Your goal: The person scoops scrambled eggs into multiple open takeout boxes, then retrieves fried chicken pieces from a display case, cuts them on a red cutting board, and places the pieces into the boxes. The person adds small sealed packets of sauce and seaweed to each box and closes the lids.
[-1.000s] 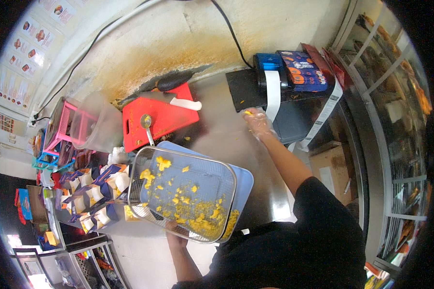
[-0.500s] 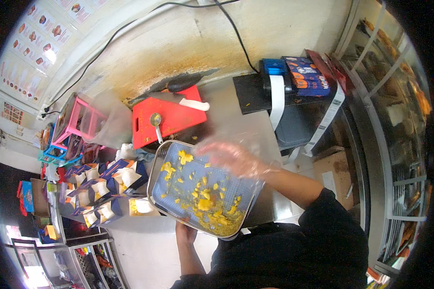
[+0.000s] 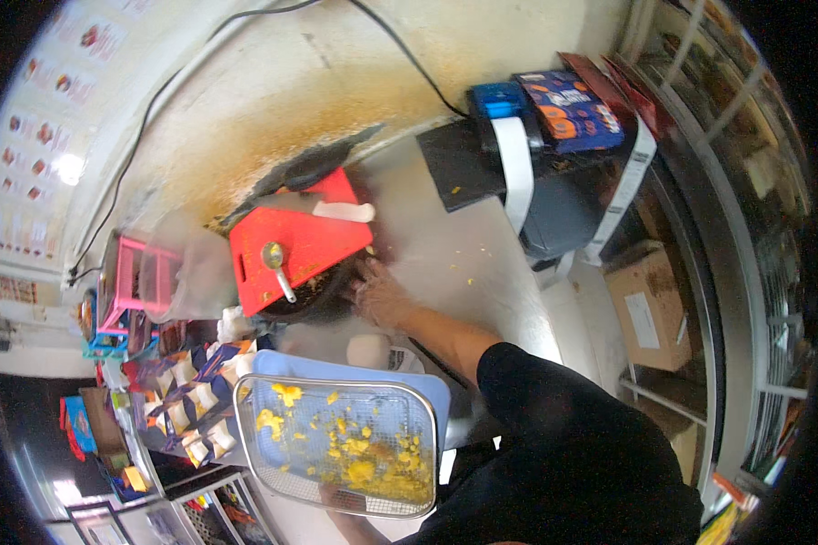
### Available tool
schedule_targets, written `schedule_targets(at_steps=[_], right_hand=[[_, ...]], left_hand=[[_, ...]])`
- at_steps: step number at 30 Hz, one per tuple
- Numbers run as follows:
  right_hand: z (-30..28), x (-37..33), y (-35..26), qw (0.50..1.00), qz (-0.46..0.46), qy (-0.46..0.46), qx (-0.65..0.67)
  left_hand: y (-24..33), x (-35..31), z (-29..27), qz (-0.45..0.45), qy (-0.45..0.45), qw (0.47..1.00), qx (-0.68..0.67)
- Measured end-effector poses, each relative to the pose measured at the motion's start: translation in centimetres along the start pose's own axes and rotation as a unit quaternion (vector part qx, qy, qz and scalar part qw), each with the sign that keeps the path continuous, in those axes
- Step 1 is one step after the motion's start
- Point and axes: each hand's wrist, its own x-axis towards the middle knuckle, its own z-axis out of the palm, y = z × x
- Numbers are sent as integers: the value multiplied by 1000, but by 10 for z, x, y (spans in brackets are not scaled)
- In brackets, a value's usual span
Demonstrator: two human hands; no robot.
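My left hand (image 3: 338, 498), partly hidden behind the mesh, holds a metal-rimmed wire-mesh tray (image 3: 373, 502) from its near edge. Crumbly yellow food pieces (image 3: 359, 470) lie scattered in it, thickest toward the right. Beneath, a light-blue plastic tray (image 3: 434, 389) sticks out at the far and right sides. In a clear plastic glove, my right hand (image 3: 379, 295) reaches to the edge of a dark round pan (image 3: 323, 295), fingers apart; whether they touch it is unclear. A red cutting board (image 3: 291, 238) rests over the pan, bearing a spoon (image 3: 274, 259) and a white-handled knife (image 3: 341, 211).
Several dark-blue paper boxes with white liners (image 3: 186, 391) stand at left, near a pink plastic rack (image 3: 141, 282). A printer with a paper strip (image 3: 509, 118) sits at the back right of the steel counter (image 3: 463, 263). A cardboard box (image 3: 647, 313) lies lower right.
My right hand has left the yellow pieces and moved to the pan beside the board. The mesh tray has shifted nearer and left, uncovering more of the blue tray.
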Motion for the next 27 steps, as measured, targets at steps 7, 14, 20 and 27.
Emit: schedule_targets(at_steps=[7, 14, 20, 27], right_hand=[[-101, -186, 139, 921, 361, 53, -136], [-258, -402, 51, 803, 593, 38, 44], [-281, -457, -144, 767, 566, 147, -265], [-305, -438, -422, 559, 406, 416, 591]], left_hand=[[19, 13, 5, 17, -128, 992, 10], [74, 23, 62, -47, -302, 949, 75], [111, -9, 120, -109, -515, 836, 156], [133, -77, 152, -224, -690, 653, 218]])
